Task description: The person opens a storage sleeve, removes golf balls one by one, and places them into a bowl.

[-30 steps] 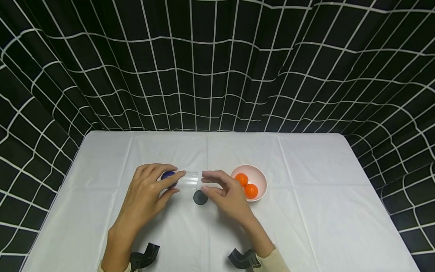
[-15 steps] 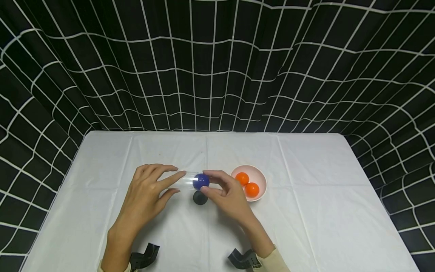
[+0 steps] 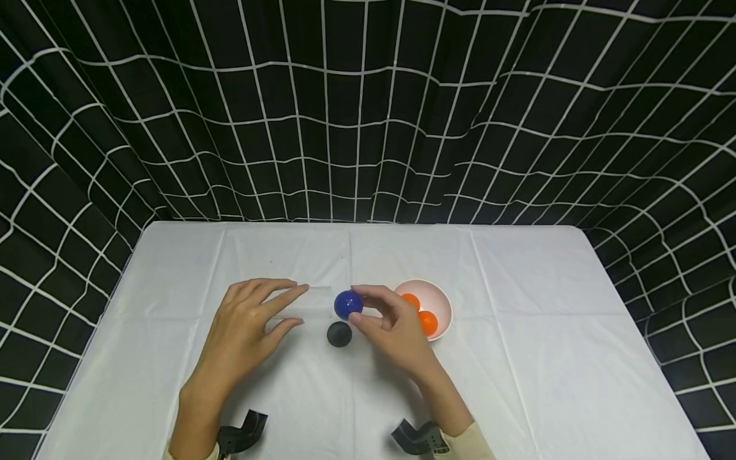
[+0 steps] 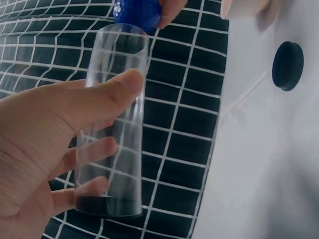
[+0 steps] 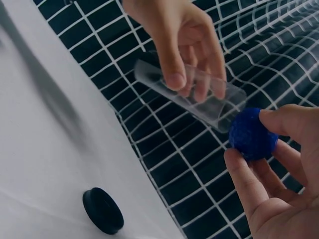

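A clear plastic tube (image 4: 114, 119) with a black bottom is gripped by my left hand (image 3: 241, 329), thumb on one side and fingers around the other. Nothing shows inside the tube. Just off its open end, my right hand (image 3: 397, 329) pinches a blue ball (image 3: 348, 305) between thumb and fingertips. The ball (image 5: 253, 133) appears close to the tube's rim in the right wrist view. On the white cloth below the ball lies a round black cap (image 3: 339, 334).
A pale pink bowl (image 3: 439, 300) with two orange balls (image 3: 428, 322) stands just right of my right hand, which partly hides it. White cloth covers the table (image 3: 546, 332). Dark curtains (image 3: 368, 115) with a white grid surround its back and sides.
The blue ball has moved right, from the closed end of the tube out through its open end into my right hand's fingertips. My right hand has shifted slightly right; the left barely moved.
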{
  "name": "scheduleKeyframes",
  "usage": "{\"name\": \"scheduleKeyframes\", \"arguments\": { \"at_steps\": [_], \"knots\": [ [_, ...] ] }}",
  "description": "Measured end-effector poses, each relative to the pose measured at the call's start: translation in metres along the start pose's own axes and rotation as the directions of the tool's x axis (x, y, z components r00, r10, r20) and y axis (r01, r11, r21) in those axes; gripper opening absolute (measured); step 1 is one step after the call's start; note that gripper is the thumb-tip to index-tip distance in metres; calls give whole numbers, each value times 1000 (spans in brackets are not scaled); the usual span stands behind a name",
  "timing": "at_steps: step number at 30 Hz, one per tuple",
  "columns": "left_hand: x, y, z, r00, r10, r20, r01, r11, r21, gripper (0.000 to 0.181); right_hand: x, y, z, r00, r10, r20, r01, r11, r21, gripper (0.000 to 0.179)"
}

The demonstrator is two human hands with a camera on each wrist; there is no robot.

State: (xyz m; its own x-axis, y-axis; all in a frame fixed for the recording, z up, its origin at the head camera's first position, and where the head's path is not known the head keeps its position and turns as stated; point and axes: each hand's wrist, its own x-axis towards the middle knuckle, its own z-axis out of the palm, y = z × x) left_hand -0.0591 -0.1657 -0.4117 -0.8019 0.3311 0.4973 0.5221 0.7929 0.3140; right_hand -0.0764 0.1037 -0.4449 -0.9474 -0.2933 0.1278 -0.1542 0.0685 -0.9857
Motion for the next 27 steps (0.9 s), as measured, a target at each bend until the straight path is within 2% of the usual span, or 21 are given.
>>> {"name": "scheduleKeyframes", "arguments": {
  "at_steps": [9, 14, 16, 19, 23, 27],
  "knots": [
    [-1, -5, 6, 998, -57, 3, 57, 995, -84, 58, 2, -3, -15, 998, -22, -61, 25, 998, 60, 44],
    [-1, -9, 12, 992, -120, 37, 125, 979, -164, 61, 2, -3, -26, 994, -24, -111, 25, 1000, 5, 44],
    [-2, -11, 16, 987, -147, 64, 156, 967, -201, 61, 2, -4, -29, 991, -22, -129, 19, 1000, -23, 43],
    [-4, -14, 20, 977, -185, 108, 207, 944, -258, 60, 1, -6, -34, 992, -7, -129, 6, 1000, -3, 44],
    [-7, -19, 24, 964, -221, 147, 259, 904, -341, 58, 0, -8, -42, 991, 24, -128, -22, 1000, 18, 46],
    [-6, -25, 28, 954, -238, 185, 295, 858, -421, 58, -2, -8, -55, 987, 21, -157, -25, 999, -21, 46]
  ]
}}
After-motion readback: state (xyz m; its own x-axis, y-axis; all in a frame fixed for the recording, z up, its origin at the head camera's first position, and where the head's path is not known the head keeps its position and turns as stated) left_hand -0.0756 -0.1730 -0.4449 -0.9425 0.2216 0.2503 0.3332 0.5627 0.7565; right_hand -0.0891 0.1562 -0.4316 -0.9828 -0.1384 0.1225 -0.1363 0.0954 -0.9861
